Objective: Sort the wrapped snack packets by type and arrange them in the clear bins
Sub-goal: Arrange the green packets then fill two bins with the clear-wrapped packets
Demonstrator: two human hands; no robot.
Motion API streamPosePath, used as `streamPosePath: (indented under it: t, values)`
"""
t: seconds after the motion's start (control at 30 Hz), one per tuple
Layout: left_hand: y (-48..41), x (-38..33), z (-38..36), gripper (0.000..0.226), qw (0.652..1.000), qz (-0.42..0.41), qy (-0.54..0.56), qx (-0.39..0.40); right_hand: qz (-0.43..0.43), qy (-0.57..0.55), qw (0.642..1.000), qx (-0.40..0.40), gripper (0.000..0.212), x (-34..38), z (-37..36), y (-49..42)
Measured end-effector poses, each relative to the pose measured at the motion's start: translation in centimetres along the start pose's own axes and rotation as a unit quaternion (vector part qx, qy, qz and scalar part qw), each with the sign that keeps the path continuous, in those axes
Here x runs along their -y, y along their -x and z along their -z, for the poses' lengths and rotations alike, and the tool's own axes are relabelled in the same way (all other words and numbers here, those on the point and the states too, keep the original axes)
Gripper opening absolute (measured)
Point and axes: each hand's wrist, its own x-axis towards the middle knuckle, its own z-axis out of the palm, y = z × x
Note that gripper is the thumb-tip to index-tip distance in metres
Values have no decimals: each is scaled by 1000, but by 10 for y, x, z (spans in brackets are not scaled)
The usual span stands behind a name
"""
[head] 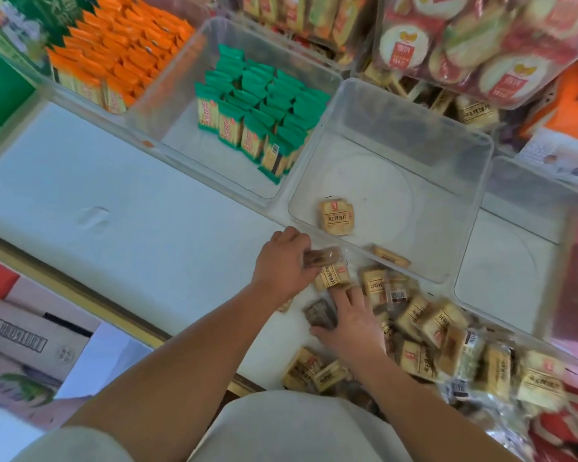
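My left hand (282, 263) grips a stack of tan wrapped packets (334, 273) just in front of the near rim of a clear bin (447, 138). One tan packet (336, 217) lies flat on that bin's floor, and another (389, 255) leans at its near wall. My right hand (349, 323) rests fingers-down on a dark-backed packet (319, 313) at the edge of a loose pile of tan packets (447, 345) on the white surface. A second clear bin (194, 58) to the left holds rows of green-topped packets (257, 108).
A bin of orange-topped packets (121, 51) stands at the far left. Round red-and-white snack packs (481, 41) fill a tilted bin at the top right. Another clear bin (514, 261) sits at the right. Cardboard boxes (30, 338) lie below the white shelf (97, 195).
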Motion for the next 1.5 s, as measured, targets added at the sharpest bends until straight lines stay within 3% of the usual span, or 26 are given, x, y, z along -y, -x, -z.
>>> streamPosePath:
  t: [0.13,0.27,0.37,0.63,0.83,1.0,1.23,1.3,1.5]
  values:
    - [38,-7,20,38,990,96,104,7,42,28,999,-7,58,0,-7,8]
    - [92,-10,24,35,963,180,199,-22,38,42,998,-33,60,10,-8,16]
    - [123,-15,26,34,956,195,217,-36,17,-16,1000,-19,66,16,-1,18]
    - [158,-61,29,27,937,166,298,-76,-19,-233,970,-64,57,-8,44,94]
    - [172,-118,-4,22,926,143,349,-13,-99,-375,915,-112,61,-68,58,166]
    - [186,-133,-34,26,943,145,288,79,-178,-483,841,-163,56,-130,55,205]
    - [213,-131,-52,23,957,151,229,90,-244,-557,755,-246,52,-172,29,242]
    - [221,-135,-54,19,956,146,238,94,-255,-578,730,-263,41,-181,23,252]
    - [229,-155,-65,19,957,70,241,147,-269,-572,722,-280,32,-199,3,266]
